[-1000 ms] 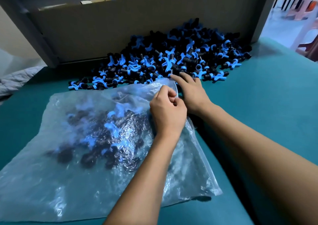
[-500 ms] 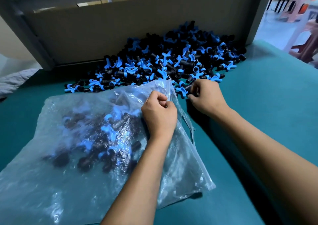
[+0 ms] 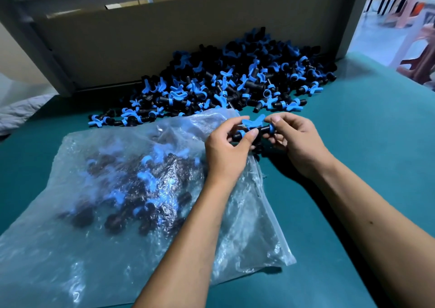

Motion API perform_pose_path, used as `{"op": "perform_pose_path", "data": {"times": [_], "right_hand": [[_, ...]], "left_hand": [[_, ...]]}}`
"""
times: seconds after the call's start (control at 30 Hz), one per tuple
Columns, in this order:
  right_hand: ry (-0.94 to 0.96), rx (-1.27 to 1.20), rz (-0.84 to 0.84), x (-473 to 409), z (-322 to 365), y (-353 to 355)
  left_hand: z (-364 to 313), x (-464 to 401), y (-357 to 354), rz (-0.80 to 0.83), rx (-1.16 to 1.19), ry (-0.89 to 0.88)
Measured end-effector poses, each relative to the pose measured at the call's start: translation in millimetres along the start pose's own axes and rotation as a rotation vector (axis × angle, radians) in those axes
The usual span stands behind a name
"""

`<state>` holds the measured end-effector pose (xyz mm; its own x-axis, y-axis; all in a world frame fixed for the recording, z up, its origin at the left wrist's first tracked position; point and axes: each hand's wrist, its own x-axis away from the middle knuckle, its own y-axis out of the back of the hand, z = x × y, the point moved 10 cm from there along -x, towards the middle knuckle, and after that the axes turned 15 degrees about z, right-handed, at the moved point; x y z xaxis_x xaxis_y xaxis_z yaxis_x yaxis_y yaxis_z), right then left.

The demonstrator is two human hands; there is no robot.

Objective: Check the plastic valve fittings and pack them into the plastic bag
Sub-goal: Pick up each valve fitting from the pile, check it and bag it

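Single head-worn wide-angle view, looking forward and steeply down from above the near edge of the teal bench [image 3: 376,143], close over both forearms, hands near frame centre, grey back panel [image 3: 164,48] across the top, edges bowed by the lens, no second view

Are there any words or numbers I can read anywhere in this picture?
None: no words or numbers show on the clear plastic bag, the black and blue plastic valve fittings in the pile, the grey-brown board behind them or the teal table.
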<state>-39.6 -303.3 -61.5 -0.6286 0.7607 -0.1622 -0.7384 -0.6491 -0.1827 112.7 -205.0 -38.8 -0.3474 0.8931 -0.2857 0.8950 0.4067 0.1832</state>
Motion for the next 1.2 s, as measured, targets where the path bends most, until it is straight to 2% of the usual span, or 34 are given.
{"op": "perform_pose_path", "data": {"times": [0.27,0.43,0.5,0.63,0.8,0.9,1.1,1.2], "right_hand": [[0.018,0.035,0.113,1.2,3.1,-10.5],[0.038,0.096,0.012,2.8,5.4,-1.2],[0.041,0.071,-0.031,3.1,4.7,1.7],[0.051,-0.141,-0.202,6.9,0.3,20.1],[0.074,0.114,-0.003,3.5,8.9,-4.3],[0.068,0.102,0.016,3.1,9.7,-6.0],[0.108,-0.053,-0.281,9.6,4.5,27.4],[0.145,0.235,-0.321,13.1,14.2,26.4]], "left_hand": [[29.0,0.2,5.9,-0.051,0.187,0.132],[32.4,-0.8,-6.0,0.027,0.371,0.164],[32.0,0.8,-3.1,-0.014,0.416,0.175],[34.1,1.6,12.8,-0.106,0.475,0.193],[31.9,-1.3,-0.8,0.043,0.326,0.172],[33.2,-1.4,-0.8,0.046,0.314,0.179],[27.9,-2.5,10.8,-0.043,0.318,0.148],[24.5,2.0,9.6,-0.121,0.337,0.131]]}}
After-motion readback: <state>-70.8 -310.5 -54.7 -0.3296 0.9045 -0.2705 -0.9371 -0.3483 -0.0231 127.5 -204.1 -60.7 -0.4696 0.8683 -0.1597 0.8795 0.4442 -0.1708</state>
